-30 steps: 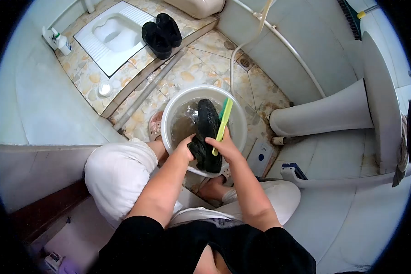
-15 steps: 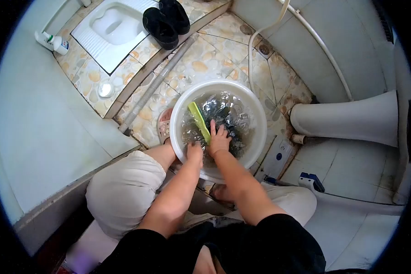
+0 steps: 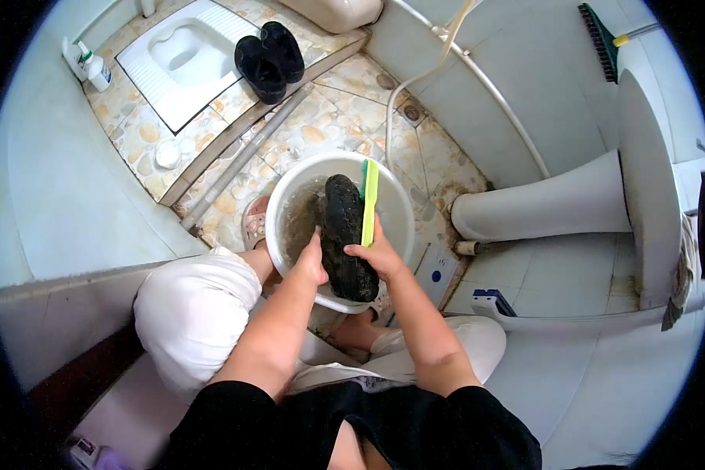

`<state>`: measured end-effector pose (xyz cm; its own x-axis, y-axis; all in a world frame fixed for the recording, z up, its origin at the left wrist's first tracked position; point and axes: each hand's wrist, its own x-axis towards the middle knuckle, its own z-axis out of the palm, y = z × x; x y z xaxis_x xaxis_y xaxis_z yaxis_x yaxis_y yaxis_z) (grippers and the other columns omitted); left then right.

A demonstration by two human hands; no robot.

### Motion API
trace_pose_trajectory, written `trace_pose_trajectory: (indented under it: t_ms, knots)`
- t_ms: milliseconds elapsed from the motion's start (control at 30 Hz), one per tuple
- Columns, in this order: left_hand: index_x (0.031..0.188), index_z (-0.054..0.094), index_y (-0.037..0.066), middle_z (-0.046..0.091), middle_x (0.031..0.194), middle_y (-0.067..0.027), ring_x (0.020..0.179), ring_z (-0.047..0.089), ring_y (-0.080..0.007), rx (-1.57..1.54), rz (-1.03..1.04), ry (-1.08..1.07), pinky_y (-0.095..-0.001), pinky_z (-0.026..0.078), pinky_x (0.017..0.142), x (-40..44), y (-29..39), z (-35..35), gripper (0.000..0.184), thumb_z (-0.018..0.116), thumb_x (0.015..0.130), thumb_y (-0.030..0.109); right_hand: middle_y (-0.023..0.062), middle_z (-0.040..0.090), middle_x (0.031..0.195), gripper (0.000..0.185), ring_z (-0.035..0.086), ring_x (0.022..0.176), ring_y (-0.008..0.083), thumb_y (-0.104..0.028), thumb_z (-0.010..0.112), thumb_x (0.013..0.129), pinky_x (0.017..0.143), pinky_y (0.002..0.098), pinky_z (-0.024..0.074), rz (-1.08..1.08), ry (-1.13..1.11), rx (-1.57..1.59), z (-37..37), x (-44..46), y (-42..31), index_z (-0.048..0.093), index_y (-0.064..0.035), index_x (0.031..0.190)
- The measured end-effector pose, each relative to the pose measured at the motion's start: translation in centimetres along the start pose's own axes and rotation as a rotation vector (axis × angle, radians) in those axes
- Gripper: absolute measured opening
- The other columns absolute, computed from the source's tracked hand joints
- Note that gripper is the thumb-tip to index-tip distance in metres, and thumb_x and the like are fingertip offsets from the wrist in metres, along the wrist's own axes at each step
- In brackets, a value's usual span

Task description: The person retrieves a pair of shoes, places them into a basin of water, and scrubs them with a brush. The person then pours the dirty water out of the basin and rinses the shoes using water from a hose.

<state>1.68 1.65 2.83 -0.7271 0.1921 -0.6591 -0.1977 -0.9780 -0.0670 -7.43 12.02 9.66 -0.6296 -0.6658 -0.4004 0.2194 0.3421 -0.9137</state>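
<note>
Left hand (image 3: pixel 313 262) gripped a wet shoe (image 3: pixel 341 223), right hand (image 3: pixel 379 255) grasped it plus a brush (image 3: pixel 370 205); slickness might drop either.

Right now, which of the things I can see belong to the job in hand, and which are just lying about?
Seemingly part of the job:
- dark shoe, in both hands
- yellow-green brush, in the right hand
- white basin of murky water

Apparently just lying about:
- pair of black shoes
- white bottle
- blue-and-white brush
</note>
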Motion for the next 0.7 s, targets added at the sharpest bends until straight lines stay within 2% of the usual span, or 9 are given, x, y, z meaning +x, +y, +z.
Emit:
trace_pose_trajectory:
  t_ms: [100, 167, 233, 267, 367, 467, 533, 633, 700]
  knots:
    - [0.108, 0.048, 0.007, 0.050, 0.110, -0.0093, 0.098, 0.048, -0.0252, -0.002, 0.036, -0.033, -0.0396, 0.036, 0.086, -1.4, -0.4, 3.2, 0.041, 0.038, 0.083, 0.038, 0.0088, 0.039, 0.117, 0.097, 0.041, 0.103, 0.0180, 0.002, 0.066, 0.057, 0.089, 0.0295, 0.0322, 0.050, -0.035, 0.181, -0.1, -2.1, -2.0, 0.006, -0.0129, 0.132]
    - [0.105, 0.050, 0.007, 0.053, 0.106, -0.0084, 0.095, 0.050, -0.0247, 0.012, 0.098, -0.027, -0.0383, 0.039, 0.083, -0.7, -1.0, 3.4, 0.033, 0.041, 0.083, 0.031, 0.0067, 0.041, 0.114, 0.085, 0.043, 0.100, 0.0180, 0.002, 0.063, 0.060, 0.086, 0.0297, 0.0337, 0.095, 0.034, 0.308, -0.3, -3.2, -2.4, 0.016, -0.0118, 0.129]
    - [0.102, 0.052, 0.009, 0.052, 0.104, -0.0103, 0.092, 0.051, -0.0249, 0.072, 0.360, -0.117, -0.0402, 0.044, 0.076, 0.8, -1.6, 2.5, 0.023, 0.041, 0.082, 0.015, 0.0079, 0.043, 0.111, 0.081, 0.044, 0.099, 0.0189, 0.002, 0.062, 0.060, 0.083, 0.0301, 0.0357, 0.128, 0.079, 0.384, -1.2, -3.2, -1.4, 0.019, -0.0115, 0.127]
    - [0.102, 0.052, 0.009, 0.052, 0.104, -0.0103, 0.092, 0.051, -0.0249, 0.080, 0.358, -0.122, -0.0402, 0.044, 0.076, 0.6, -1.9, 2.7, 0.023, 0.041, 0.082, 0.015, 0.0091, 0.046, 0.108, 0.077, 0.045, 0.097, 0.0198, 0.002, 0.062, 0.060, 0.081, 0.0304, 0.0377, 0.167, 0.118, 0.459, -1.8, -3.0, -0.4, 0.022, -0.0112, 0.125]
    - [0.094, 0.053, 0.005, 0.053, 0.089, -0.0073, 0.082, 0.050, -0.0203, 0.089, 0.579, -0.046, -0.0293, 0.041, 0.075, -2.0, -2.7, 5.2, 0.033, 0.046, 0.065, -0.008, 0.0098, 0.048, 0.099, 0.063, 0.049, 0.088, 0.0221, 0.003, 0.056, 0.061, 0.075, 0.0321, 0.0399, 0.155, 0.234, 0.430, -3.2, -3.0, 2.6, 0.031, -0.0078, 0.118]
    - [0.091, 0.053, 0.005, 0.052, 0.088, -0.0072, 0.083, 0.048, -0.0199, 0.262, 0.713, 0.116, -0.0285, 0.040, 0.076, -0.1, -3.2, 2.1, 0.033, 0.043, 0.063, -0.010, 0.0093, 0.050, 0.091, 0.054, 0.051, 0.078, 0.0246, 0.001, 0.053, 0.062, 0.070, 0.0347, 0.0409, 0.217, 0.384, 0.293, -3.6, -4.1, 2.6, 0.036, -0.0046, 0.113]
    - [0.085, 0.051, 0.005, 0.051, 0.087, -0.0080, 0.084, 0.047, -0.0196, 0.166, 0.663, 0.142, -0.0299, 0.041, 0.073, -2.1, -2.3, 2.6, 0.025, 0.048, 0.064, -0.008, 0.0064, 0.048, 0.086, 0.051, 0.045, 0.066, 0.0130, -0.006, 0.056, 0.065, 0.051, 0.0253, 0.0356, 0.164, 0.472, -0.067, -3.5, -4.5, 2.8, 0.034, -0.0071, 0.112]
    - [0.083, 0.050, 0.006, 0.050, 0.085, -0.0074, 0.081, 0.048, -0.0195, 0.057, 0.693, 0.263, -0.0323, 0.042, 0.071, -2.9, -2.0, 3.6, 0.017, 0.054, 0.069, -0.003, 0.0072, 0.049, 0.086, 0.048, 0.047, 0.069, 0.0142, -0.012, 0.058, 0.068, 0.056, 0.0258, 0.0383, 0.091, 0.507, -0.223, -3.0, -4.6, 3.3, 0.037, -0.0052, 0.111]
    - [0.087, 0.048, 0.010, 0.049, 0.091, -0.0039, 0.087, 0.042, -0.0153, 0.078, 0.636, 0.320, -0.0294, 0.035, 0.075, -2.2, -2.1, 3.2, 0.022, 0.061, 0.070, 0.008, 0.0083, 0.050, 0.087, 0.048, 0.048, 0.072, 0.0155, -0.015, 0.059, 0.069, 0.060, 0.0266, 0.0393, 0.015, 0.552, -0.315, -2.5, -4.9, 3.3, 0.038, -0.0042, 0.110]
